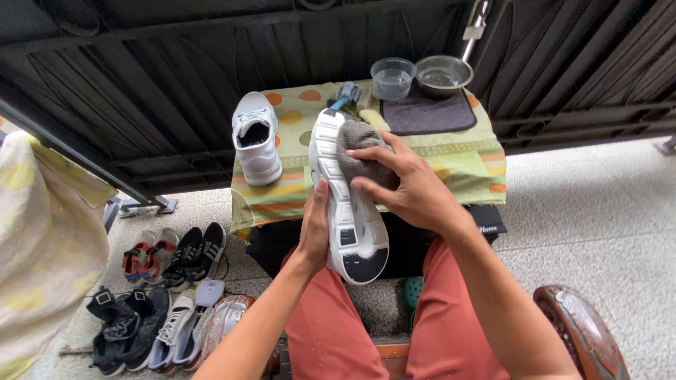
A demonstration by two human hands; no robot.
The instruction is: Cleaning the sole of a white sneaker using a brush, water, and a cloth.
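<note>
My left hand (pixel 315 229) grips a white sneaker (pixel 348 211) from its left side, sole turned up toward me, above my lap. My right hand (pixel 405 184) presses a grey cloth (pixel 359 151) against the sneaker's right side near the toe. A second white sneaker (pixel 255 137) stands upright on the small table with the green patterned cover (pixel 472 162), to the left of the one I hold. A brush with a blue handle (pixel 346 95) lies on the table behind the held sneaker's toe.
At the table's far edge stand a clear plastic bowl (pixel 392 76) and a metal bowl (pixel 443 74), with a dark mat (pixel 429 116) before them. Several pairs of shoes (pixel 165 302) lie on the floor at left. A black metal gate (pixel 141 84) stands behind.
</note>
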